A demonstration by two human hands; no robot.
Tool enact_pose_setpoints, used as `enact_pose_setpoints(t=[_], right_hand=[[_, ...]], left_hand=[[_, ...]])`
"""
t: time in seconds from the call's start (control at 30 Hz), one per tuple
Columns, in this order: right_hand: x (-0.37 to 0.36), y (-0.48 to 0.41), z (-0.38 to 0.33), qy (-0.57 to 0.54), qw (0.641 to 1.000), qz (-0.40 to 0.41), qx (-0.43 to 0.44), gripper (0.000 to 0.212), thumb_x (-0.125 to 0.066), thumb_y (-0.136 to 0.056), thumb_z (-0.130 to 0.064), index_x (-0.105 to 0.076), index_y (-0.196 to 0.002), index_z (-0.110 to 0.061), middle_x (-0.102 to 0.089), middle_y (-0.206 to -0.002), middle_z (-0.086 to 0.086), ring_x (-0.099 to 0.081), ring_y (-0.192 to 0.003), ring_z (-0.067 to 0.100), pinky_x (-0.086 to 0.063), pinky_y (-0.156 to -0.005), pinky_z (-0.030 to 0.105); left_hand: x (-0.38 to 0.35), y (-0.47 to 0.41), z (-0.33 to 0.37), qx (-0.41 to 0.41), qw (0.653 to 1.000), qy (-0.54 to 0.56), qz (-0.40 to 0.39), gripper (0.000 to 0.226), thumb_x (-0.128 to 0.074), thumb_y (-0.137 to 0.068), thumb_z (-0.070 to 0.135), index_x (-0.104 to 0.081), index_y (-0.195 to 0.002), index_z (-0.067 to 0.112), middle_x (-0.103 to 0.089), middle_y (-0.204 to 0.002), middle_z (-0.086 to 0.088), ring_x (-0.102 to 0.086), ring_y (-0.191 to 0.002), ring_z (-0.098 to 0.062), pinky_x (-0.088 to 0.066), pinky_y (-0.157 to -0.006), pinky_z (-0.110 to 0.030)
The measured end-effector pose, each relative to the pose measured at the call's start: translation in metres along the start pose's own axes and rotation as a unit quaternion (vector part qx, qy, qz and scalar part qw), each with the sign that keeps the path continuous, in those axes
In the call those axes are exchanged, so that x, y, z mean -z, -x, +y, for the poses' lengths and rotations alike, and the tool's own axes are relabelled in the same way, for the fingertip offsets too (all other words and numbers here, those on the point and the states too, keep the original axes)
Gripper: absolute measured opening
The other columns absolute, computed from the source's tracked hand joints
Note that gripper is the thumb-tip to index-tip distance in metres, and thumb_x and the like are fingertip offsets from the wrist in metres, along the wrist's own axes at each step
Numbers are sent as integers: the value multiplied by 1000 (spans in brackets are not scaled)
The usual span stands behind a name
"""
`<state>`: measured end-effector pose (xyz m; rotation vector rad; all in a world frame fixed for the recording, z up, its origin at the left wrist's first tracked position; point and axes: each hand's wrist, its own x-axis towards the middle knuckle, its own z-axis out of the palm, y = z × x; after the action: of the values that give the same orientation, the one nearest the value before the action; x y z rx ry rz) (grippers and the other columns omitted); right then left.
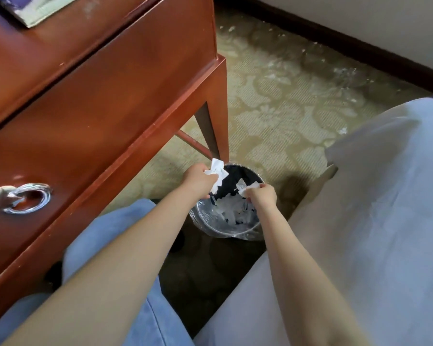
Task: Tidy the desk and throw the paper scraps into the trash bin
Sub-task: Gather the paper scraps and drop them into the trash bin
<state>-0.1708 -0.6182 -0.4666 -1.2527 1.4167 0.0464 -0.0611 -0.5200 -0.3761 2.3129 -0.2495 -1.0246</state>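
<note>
Paper scraps (pixel 217 171) | left hand (pixel 198 180) grips | right hand (pixel 262 196) pinches | above bin (pixel 231 233)

Red-brown desk (pixel 105 96), floral beige carpet (pixel 273 108), white scraps (pixel 231 211) in black bin (pixel 235 234)

pale floral carpet (pixel 273 116), dark baseboard (pixel 335 43) under white wall (pixel 385 16), reddish wooden desk (pixel 110 96), white-sheeted bed (pixel 373 221)
</note>
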Motion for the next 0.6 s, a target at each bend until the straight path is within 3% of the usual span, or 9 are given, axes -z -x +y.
enact_pose_setpoints(t=[0.07,0.17,0.3,0.37,0.43,0.47,0.53,0.57,0.6], right_hand=[[-9,-10,3,3,1000,-4,8,22,-53,-88,-11,-66,-106,-7,-65,-91,9,-60,-84,24,-45,-70,30],[-19,-17,6,30,999,-27,20,34,-55,-91,-21,-61,-123,-12,-66,-117,9,-61,-105,26,-51,-88,34],[-20,-21,10,46,999,-18,17,40,-50,-93,-21,-52,-133,-15,-62,-121,7,-58,-95,22,-49,-84,34],[-19,-24,10,28,999,-11,23,37,-50,-94,-20,-53,-130,-14,-61,-123,7,-57,-101,22,-47,-85,34],[-18,-24,9,14,999,0,32,34,-51,-93,-19,-56,-127,-12,-61,-123,6,-56,-109,23,-45,-88,34],[-17,-24,9,10,999,5,35,33,-51,-93,-19,-57,-125,-13,-62,-121,6,-56,-108,22,-45,-87,33],[-17,-22,7,0,999,8,36,29,-52,-92,-19,-60,-119,-14,-63,-114,5,-56,-100,20,-45,-83,31],[-16,-21,6,-4,999,3,34,27,-52,-92,-19,-61,-117,-14,-63,-109,4,-55,-96,19,-45,-82,31],[-16,-19,6,-8,999,-4,34,26,-51,-92,-19,-62,-114,-14,-63,-104,3,-56,-93,19,-46,-80,32]], left_hand=[[-7,-5,-3,10,1000,-14,-5,5,-51,-91,13,-48,-93,9,-39,-77,2,-46,-74,-20,-57,-79,-41],[-11,-8,-5,9,999,-37,-9,14,-52,-91,13,-46,-79,17,-37,-75,4,-47,-80,-25,-56,-80,-42],[-12,-15,-6,17,999,-34,-17,14,-53,-92,18,-46,-80,19,-49,-83,-2,-56,-78,-26,-53,-84,-44],[-11,-16,-6,25,999,-27,-40,6,-53,-93,23,-53,-95,17,-54,-107,-9,-57,-90,-25,-53,-87,-43],[-12,-17,-7,29,997,-40,-57,40,-52,-94,27,-45,-130,11,-45,-132,-9,-51,-110,-24,-48,-97,-43],[-12,-18,-7,31,997,-47,-62,49,-51,-94,29,-39,-138,10,-42,-138,-8,-48,-118,-25,-45,-100,-43],[-11,-16,-7,27,996,-55,-71,40,-51,-93,30,-47,-130,13,-49,-129,-11,-52,-113,-27,-45,-97,-39],[-10,-14,-8,22,995,-56,-75,21,-51,-93,30,-57,-109,17,-55,-108,-14,-55,-95,-27,-46,-89,-35],[-8,-11,-7,18,995,-60,-74,12,-51,-92,28,-53,-84,19,-51,-84,-11,-49,-75,-24,-41,-79,-32]])
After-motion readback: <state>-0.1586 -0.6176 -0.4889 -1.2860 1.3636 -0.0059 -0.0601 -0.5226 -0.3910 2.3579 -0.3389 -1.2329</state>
